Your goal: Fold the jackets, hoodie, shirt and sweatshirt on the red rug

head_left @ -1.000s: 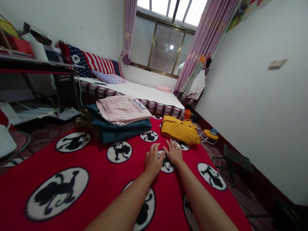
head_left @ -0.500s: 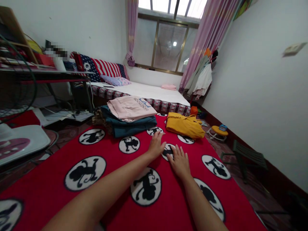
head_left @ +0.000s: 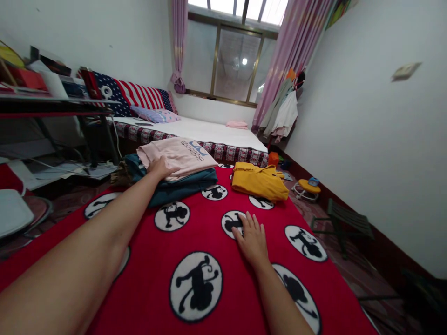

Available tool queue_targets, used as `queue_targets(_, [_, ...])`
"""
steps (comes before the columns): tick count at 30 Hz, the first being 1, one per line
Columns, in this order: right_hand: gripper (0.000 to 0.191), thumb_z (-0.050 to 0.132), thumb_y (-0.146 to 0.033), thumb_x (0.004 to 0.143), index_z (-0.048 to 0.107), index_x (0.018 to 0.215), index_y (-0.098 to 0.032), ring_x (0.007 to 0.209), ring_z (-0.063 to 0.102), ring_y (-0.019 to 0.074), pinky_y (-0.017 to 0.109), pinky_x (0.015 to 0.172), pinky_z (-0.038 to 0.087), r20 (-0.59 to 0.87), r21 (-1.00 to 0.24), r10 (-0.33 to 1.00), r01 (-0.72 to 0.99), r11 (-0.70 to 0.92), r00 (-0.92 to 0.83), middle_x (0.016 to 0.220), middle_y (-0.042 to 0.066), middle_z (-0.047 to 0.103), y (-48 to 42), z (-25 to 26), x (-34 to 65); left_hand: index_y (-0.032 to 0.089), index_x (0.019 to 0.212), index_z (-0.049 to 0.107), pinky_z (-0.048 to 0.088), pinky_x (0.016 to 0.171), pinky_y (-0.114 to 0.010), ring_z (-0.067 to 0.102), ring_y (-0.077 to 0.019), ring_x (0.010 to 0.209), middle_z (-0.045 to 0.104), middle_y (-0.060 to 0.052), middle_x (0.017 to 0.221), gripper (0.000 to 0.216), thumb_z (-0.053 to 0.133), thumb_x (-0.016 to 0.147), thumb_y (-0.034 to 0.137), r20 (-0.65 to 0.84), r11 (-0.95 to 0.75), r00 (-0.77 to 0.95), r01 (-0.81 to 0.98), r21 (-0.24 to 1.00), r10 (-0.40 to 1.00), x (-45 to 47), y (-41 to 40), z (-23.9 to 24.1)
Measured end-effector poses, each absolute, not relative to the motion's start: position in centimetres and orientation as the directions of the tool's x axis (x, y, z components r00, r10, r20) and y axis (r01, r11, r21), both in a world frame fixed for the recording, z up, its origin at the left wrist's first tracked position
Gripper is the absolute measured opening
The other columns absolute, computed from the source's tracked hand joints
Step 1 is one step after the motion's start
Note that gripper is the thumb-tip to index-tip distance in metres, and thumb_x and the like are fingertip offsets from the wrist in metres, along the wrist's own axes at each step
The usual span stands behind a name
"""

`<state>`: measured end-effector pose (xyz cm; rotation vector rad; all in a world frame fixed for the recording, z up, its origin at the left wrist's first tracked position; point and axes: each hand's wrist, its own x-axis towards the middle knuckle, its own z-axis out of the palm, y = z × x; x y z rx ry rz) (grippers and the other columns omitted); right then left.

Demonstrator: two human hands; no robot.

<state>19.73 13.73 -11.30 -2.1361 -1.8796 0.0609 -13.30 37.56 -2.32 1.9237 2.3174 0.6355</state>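
My left hand rests on the near left edge of a folded pink shirt with dark lettering and a blue print. Its thumb points right, apart from the other fingers, which are partly hidden. Beneath the shirt lies folded dark teal clothing, with a brownish garment at the pile's left side. My right hand lies palm down with fingers spread on a red blanket patterned with black monkey figures in white circles. Beyond that hand is a folded yellow garment.
A bed with a white cover stands behind the blanket. To the left is a cluttered desk, with a white chair in front. A yellow stool and a dark green folding stool stand along the right wall.
My left hand has moved left and forward from the blanket onto the pink shirt. My right hand stays spread on the blanket. The view has shifted slightly to the right.
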Motion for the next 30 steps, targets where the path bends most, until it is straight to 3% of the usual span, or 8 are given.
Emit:
queue_targets(6, [0.055,0.041,-0.049,0.092,0.046,0.141,-0.025,0.145,0.022,0.0285,0.050,0.115,0.017,0.167,-0.277,0.973,0.955,-0.107,0.157,0.156,0.005,0.033,13.8,-11.3,19.7,0.020,0.122,0.063,0.045,0.086,-0.035,0.057,-0.0317,0.111,0.065,-0.011,0.123,0.062,0.064,0.075,0.059,0.259,0.039,-0.140,0.932,0.361,0.956,-13.1,38.0,-3.2])
queue_targets(12, [0.053,0.043,-0.046,0.092,0.047,0.139,-0.022,0.144,0.024,0.0291,0.052,0.114,0.018,0.215,-0.298,0.964,0.950,-0.089,0.158,0.154,0.007,0.035,13.7,-11.2,19.4,0.018,0.104,0.072,0.044,0.073,-0.031,0.062,-0.0298,0.100,0.071,-0.012,0.110,0.040,0.060,0.077,0.044,0.372,-0.030,-0.124,0.923,0.384,0.920,-10.6,35.4,-0.9])
queue_targets(17, [0.051,0.048,-0.045,0.090,0.053,0.134,-0.020,0.143,0.025,0.0322,0.054,0.114,0.015,0.272,-0.428,0.949,0.904,-0.027,0.157,0.151,0.010,0.040,13.9,-11.7,19.6,0.015,0.090,0.071,0.042,0.068,-0.027,0.062,-0.0224,0.084,0.071,-0.008,0.090,0.026,0.057,0.080,0.036,0.558,-0.346,0.119,0.881,0.321,0.821,-4.7,29.4,4.2])
queue_targets(19, [0.053,0.047,-0.049,0.089,0.054,0.130,-0.017,0.138,0.035,0.0320,0.053,0.113,0.019,0.306,-0.600,0.925,0.800,0.004,0.224,0.144,0.014,0.048,14.2,-11.9,20.2,0.015,0.086,0.069,0.042,0.068,-0.027,0.061,-0.0202,0.082,0.069,-0.007,0.089,0.021,0.055,0.083,0.031,0.641,-0.586,0.354,0.789,0.187,0.681,-1.9,24.7,4.9])
queue_targets(21, [0.060,0.039,-0.058,0.089,0.050,0.130,-0.016,0.125,0.051,0.0288,0.048,0.106,0.033,0.320,-0.833,0.877,0.548,0.080,0.358,0.136,0.016,0.054,14.5,-11.9,20.9,0.016,0.082,0.067,0.043,0.071,-0.028,0.061,-0.0189,0.083,0.068,-0.007,0.089,0.017,0.052,0.086,0.023,0.600,-0.781,0.618,0.625,0.018,0.508,0.3,18.8,4.0])
queue_targets(24, [0.066,0.032,-0.067,0.087,0.045,0.130,-0.018,0.101,0.066,0.0229,0.037,0.084,0.050,0.254,-0.963,0.807,0.059,0.264,0.533,0.131,0.015,0.056,14.4,-11.6,21.9,0.016,0.075,0.065,0.043,0.063,-0.030,0.060,-0.0180,0.071,0.066,-0.005,0.079,0.013,0.057,0.085,0.023,0.252,-0.945,0.936,0.291,-0.152,0.248,1.8,9.6,0.8])
queue_targets(27, [0.067,0.041,-0.072,0.082,0.050,0.121,-0.019,0.086,0.069,0.0202,0.031,0.070,0.051,0.200,-0.935,0.805,-0.137,0.327,0.558,0.120,0.013,0.062,14.0,-11.2,22.2,0.020,0.076,0.062,0.042,0.056,-0.029,0.058,-0.0153,0.061,0.065,-0.001,0.071,0.020,0.066,0.082,0.039,0.081,-0.994,0.991,0.106,0.009,0.107,1.1,3.5,-1.1])
queue_targets(30, [0.068,0.046,-0.075,0.078,0.055,0.114,-0.018,0.074,0.069,0.0184,0.028,0.064,0.049,0.198,-0.935,0.847,-0.163,0.314,0.493,0.102,0.010,0.070,13.6,-11.0,22.0,0.022,0.086,0.064,0.045,0.065,-0.027,0.062,-0.0148,0.070,0.068,0.000,0.077,0.019,0.061,0.087,0.041,0.280,-0.969,0.928,0.221,0.111,0.244,-1.0,3.0,0.0])
